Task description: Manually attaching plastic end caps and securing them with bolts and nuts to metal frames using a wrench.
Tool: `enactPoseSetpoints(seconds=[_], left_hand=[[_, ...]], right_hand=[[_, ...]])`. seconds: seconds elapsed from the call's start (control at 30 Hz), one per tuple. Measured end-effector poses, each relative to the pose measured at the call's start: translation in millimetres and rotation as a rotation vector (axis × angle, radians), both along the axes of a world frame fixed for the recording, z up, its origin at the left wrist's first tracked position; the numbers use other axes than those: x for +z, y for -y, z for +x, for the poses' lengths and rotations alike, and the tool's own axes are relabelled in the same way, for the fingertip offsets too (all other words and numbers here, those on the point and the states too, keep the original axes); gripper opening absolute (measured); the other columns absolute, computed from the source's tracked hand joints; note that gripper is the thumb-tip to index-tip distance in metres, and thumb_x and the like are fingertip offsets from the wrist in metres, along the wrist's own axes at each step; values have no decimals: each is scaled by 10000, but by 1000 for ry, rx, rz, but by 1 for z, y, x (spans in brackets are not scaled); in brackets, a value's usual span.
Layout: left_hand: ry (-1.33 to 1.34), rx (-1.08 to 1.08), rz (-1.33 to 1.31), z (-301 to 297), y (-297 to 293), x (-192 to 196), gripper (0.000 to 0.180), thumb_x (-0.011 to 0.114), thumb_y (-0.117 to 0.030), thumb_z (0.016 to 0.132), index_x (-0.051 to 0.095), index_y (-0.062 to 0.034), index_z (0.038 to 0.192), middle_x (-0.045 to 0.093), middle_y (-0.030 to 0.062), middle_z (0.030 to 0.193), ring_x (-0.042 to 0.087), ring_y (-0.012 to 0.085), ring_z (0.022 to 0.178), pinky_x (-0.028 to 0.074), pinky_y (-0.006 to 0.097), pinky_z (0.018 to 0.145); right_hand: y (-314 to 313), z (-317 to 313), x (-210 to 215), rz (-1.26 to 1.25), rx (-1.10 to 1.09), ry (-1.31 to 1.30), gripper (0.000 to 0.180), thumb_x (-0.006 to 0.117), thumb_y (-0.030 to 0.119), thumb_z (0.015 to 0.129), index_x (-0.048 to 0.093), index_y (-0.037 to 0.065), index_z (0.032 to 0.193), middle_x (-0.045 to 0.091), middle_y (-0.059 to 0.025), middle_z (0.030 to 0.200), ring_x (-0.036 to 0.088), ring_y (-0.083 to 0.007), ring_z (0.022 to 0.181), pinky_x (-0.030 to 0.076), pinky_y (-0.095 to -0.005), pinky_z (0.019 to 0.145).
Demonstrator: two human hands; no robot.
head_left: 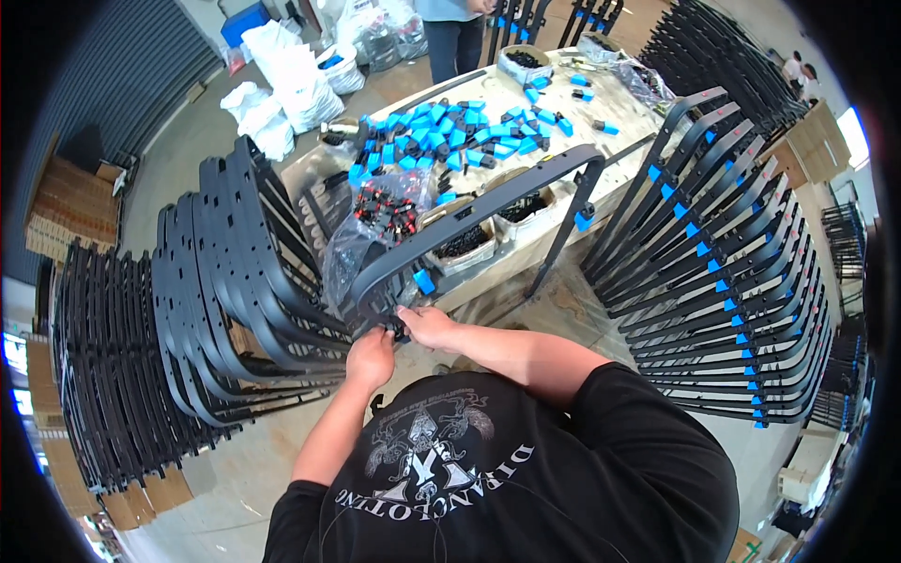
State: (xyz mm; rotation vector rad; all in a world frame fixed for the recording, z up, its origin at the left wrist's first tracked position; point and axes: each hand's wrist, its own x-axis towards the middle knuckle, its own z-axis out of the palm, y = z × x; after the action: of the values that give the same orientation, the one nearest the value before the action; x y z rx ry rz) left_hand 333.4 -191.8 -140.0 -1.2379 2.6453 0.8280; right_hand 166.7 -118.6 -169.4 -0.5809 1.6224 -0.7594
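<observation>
Black U-shaped frame (488,202), the piece in hand, lies across the near edge of the cluttered wooden worktable (619,103), its long top bar running from lower left, at the person's hands, up to the right, where one leg drops toward the floor. Its near corner sits directly in front of the person's chest, and both hands meet there. To the left, a stack of bare black frames (225,281) leans in a fanned row; to the right, a second rack of frames fitted with blue clips (732,281) stands well apart from the hands. On the table beyond the bar lie a heap of blue plastic clips (460,131), open boxes of small black parts (469,246) and a clear bag of black and red pieces (380,220). One blue clip (424,281) hangs on the bar just above the hands, another (584,221) on the far leg. Right hand (427,327) reaches in from the right, fingers closed in a pinch on a small black fitting (401,330) at the frame's corner. Left hand (372,357), just below and beside it, is curled shut around the same corner; what its fingertips grip is hidden. The right hand lies slightly nearer the bar. Another person's legs (452,42) stand at the table's far side.
</observation>
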Motion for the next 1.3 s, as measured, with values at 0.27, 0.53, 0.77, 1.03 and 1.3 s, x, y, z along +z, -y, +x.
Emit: enactPoseSetpoints(seconds=[0.27, 0.53, 0.77, 1.03, 1.3], left_hand=[[-291, 235, 3, 5, -21, -32, 365, 500, -335, 1045, 627, 2, 987, 658, 286, 916, 615, 503, 897, 484, 541, 752], [-349, 659, 139, 46, -73, -111, 442, 473, -385, 1064, 629, -37, 842, 608, 76, 647, 565, 208, 586, 460, 368, 585], [361, 481, 338, 97, -138, -125, 489, 738, -503, 848, 740, -54, 1040, 759, 162, 961, 730, 268, 914, 562, 391, 827], [288, 695, 258, 109, -172, -70, 426, 725, -443, 877, 735, -47, 1034, 758, 157, 951, 727, 254, 903, 561, 382, 814], [124, 753, 277, 89, -195, -82, 364, 711, -382, 906, 730, -39, 1028, 757, 151, 941, 724, 240, 892, 559, 373, 801]], right_hand=[[-158, -183, -137, 471, -24, -62, 363, 635, 393, 942, 703, 74, 1101, 701, -128, 983, 683, -273, 809, 553, -437, 689], [-164, -446, -90, -261, -1060, -17, 146, 586, 213, 937, 636, 79, 908, 583, -45, 700, 525, -168, 571, 426, -340, 513], [-39, -485, -60, -147, -87, -975, 431, 735, 136, 774, 641, 8, 1174, 679, -211, 1162, 670, -365, 1080, 540, -426, 936], [-13, -491, -70, 2, -15, -950, 356, 684, 173, 772, 669, -19, 1071, 719, -245, 1068, 712, -338, 1022, 564, -424, 887], [-137, -495, -7, -446, -895, 432, 162, 537, 43, 885, 535, 49, 1047, 550, -72, 803, 562, -198, 662, 470, -342, 579]])
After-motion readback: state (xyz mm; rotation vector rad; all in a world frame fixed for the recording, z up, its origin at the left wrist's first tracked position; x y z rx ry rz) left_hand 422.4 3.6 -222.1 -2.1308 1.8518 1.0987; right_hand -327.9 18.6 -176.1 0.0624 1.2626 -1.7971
